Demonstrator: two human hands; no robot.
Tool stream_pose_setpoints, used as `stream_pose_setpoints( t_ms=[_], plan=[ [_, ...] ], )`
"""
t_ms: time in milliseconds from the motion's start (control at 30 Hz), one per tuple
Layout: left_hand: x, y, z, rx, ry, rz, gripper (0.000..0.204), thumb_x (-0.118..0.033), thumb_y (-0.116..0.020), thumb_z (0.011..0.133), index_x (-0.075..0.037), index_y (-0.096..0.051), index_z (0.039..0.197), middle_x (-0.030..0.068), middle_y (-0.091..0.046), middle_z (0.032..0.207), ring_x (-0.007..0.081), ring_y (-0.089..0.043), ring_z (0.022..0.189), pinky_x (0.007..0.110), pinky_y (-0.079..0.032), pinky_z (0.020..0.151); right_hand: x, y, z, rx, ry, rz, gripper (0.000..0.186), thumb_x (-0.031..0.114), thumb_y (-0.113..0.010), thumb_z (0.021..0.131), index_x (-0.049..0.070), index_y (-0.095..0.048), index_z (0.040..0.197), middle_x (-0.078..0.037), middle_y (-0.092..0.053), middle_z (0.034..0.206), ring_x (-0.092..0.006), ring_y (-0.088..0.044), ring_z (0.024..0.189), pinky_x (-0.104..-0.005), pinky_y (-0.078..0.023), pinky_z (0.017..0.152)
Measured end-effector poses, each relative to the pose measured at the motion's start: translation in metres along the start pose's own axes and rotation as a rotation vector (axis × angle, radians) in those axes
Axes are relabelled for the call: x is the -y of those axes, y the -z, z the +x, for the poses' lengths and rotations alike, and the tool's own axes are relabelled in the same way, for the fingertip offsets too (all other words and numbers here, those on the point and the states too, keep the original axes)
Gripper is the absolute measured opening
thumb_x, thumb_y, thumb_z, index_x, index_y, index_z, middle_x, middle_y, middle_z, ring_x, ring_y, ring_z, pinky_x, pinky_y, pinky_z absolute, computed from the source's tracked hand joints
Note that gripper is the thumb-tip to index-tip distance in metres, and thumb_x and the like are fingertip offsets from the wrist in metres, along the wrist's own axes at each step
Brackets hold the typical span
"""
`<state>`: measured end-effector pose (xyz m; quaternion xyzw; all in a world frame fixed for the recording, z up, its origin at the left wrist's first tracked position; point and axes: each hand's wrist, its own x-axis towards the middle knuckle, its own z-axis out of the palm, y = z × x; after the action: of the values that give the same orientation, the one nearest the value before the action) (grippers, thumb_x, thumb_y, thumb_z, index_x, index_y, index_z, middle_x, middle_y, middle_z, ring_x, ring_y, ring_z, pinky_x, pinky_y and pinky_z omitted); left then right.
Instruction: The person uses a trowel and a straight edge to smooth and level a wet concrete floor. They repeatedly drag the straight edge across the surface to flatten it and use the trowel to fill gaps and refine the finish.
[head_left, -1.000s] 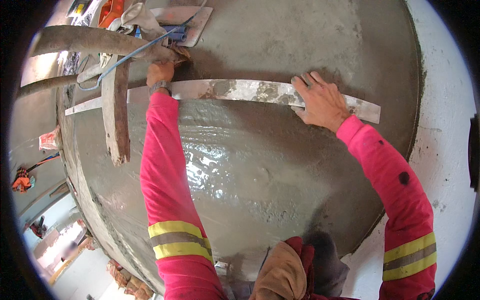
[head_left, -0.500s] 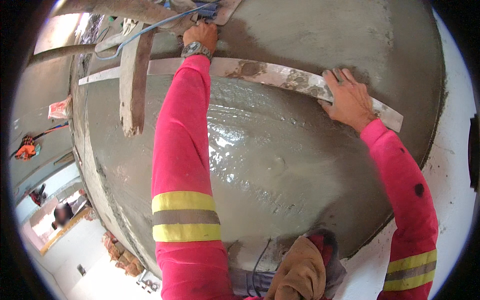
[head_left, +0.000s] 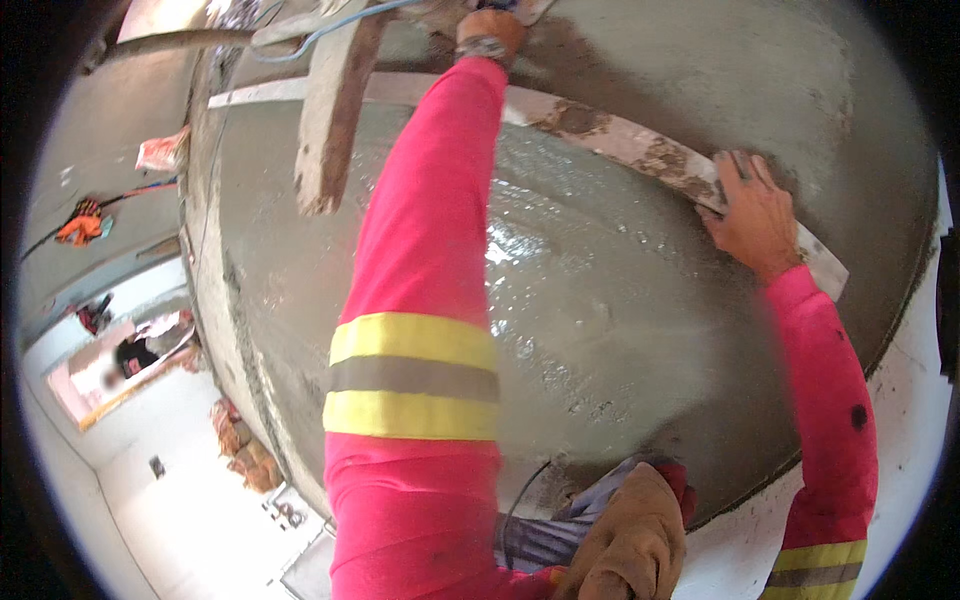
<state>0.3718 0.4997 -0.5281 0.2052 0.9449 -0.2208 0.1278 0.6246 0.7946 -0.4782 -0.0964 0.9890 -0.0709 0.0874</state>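
Observation:
A long metal straightedge (head_left: 620, 140), smeared with grey mortar, lies across a wet, freshly laid concrete slab (head_left: 620, 330). My left hand (head_left: 488, 25), with a wristwatch below it, grips the straightedge near the top edge of the view. My right hand (head_left: 755, 215) presses on the bar near its right end, fingers spread over it. Both arms wear pink sleeves with yellow and grey reflective bands. The concrete under the bar looks glossy and rippled.
A rough wooden plank (head_left: 335, 120) rests on the slab at the upper left, with a blue cable (head_left: 320, 35) beside it. The slab's left edge (head_left: 215, 330) drops to a lower floor with an orange tool (head_left: 80, 222) and a person (head_left: 135, 352). Tan gloves (head_left: 630, 540) hang near my waist.
The view has shifted closer and tilted. Both hands have stayed on the straightedge while it has moved farther from me across the wet concrete, its right end now sitting lower in the view.

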Motion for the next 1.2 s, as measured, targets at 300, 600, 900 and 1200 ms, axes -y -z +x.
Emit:
stream_pose_setpoints(
  t_ms=[300,600,900,1200],
  plan=[
    [0.004,-0.034,0.005,-0.029,0.342,-0.097,0.032,-0.034,-0.05,0.091,-0.014,-0.067,0.108,0.0105,-0.065,0.111,0.0253,-0.064,0.1,0.04,-0.052,0.081,0.002,-0.003,0.003,0.05,0.036,-0.002,0.069,0.025,-0.072,0.073,0.005,-0.04,0.13,-0.02,-0.051,0.125,-0.036,-0.046,0.121,-0.0457,-0.047,0.089],
    [0.05,-0.056,-0.001,0.146,0.521,-0.337,0.048,-0.042,-0.051,0.086,-0.01,-0.059,0.121,0.0129,-0.057,0.126,0.032,-0.056,0.113,0.044,-0.048,0.091,0.006,0.0,0.004,0.021,0.072,0.026,0.066,0.025,-0.073,0.072,0.003,-0.042,0.126,-0.02,-0.052,0.123,-0.0345,-0.047,0.119,-0.0436,-0.048,0.088],
    [-0.097,0.026,0.055,-0.575,0.065,-0.972,0.043,-0.046,-0.05,0.087,-0.011,-0.065,0.108,0.0184,-0.065,0.102,0.0353,-0.06,0.101,0.043,-0.047,0.085,0.002,0.003,0.001,0.043,0.042,0.028,0.063,0.027,-0.072,0.072,0.004,-0.043,0.124,-0.02,-0.053,0.118,-0.0346,-0.048,0.116,-0.0446,-0.048,0.086],
    [-0.114,0.075,0.043,-0.534,0.153,-1.106,0.084,-0.054,-0.067,0.074,-0.012,-0.03,0.138,0.0249,-0.058,0.114,0.0363,-0.056,0.108,0.043,-0.042,0.093,0.006,-0.01,0.003,-0.02,0.079,0.012,0.063,0.024,-0.072,0.073,0.004,-0.042,0.124,-0.021,-0.053,0.119,-0.0369,-0.048,0.117,-0.047,-0.047,0.087]
  ],
)
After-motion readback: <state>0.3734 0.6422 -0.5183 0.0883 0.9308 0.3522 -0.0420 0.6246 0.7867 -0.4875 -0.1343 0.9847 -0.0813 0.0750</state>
